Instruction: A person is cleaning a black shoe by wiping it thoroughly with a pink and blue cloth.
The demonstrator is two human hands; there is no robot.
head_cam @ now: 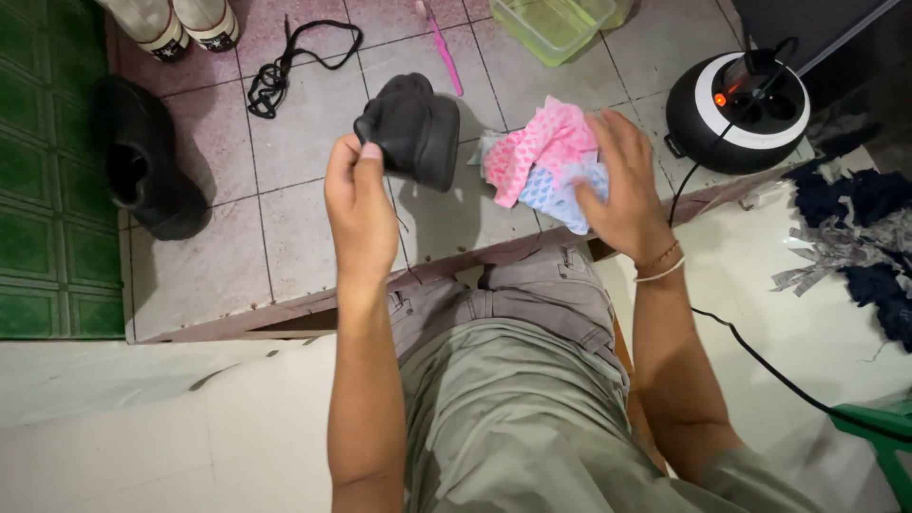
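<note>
My left hand (359,204) holds a black shoe (415,128) up by its edge, above the pinkish tiled floor (228,247). The shoe has no lace in it. My right hand (622,185) grips a bunched pink and light-blue patterned cloth (541,157) just right of the shoe. Cloth and shoe are close but apart. I sit with my grey-trousered legs (513,380) below both hands.
A second black shoe (142,161) lies at the left, a loose black lace (285,62) and a pink toothbrush (443,47) behind. A green tub (551,24) sits at the back, a round black-and-white appliance (736,109) with a cord at right, fabric scraps (855,228) beside it.
</note>
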